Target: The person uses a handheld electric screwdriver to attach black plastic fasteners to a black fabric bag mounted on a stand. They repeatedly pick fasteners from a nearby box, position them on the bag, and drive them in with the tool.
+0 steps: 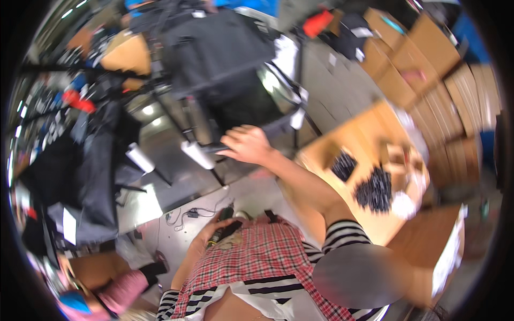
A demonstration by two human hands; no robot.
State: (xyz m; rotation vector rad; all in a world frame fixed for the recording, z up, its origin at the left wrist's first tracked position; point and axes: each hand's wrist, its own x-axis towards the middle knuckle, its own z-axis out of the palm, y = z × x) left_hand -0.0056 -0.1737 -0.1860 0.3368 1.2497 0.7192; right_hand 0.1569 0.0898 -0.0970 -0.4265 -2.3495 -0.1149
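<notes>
In front of me stands a black fabric folding chair [219, 48] with a dark frame and white wraps on its legs. My right hand [249, 145] reaches forward to the front edge of its seat, its fingers bent over the rail and slightly blurred. Low at my waist, my left hand [213, 231] is closed around a dark handheld tool [227, 220], whose exact kind I cannot make out. Part of that tool is hidden by my fingers. A red plaid apron [251, 257] covers my front, right beside the tool.
Another black folded chair [101, 166] stands to the left. At right, a wooden table [369, 128] carries small black parts [375, 190] and an open box. Stacked cardboard boxes [428, 91] rise behind it. Cables [193, 213] lie on the floor; another person's pink sleeve [120, 291] shows lower left.
</notes>
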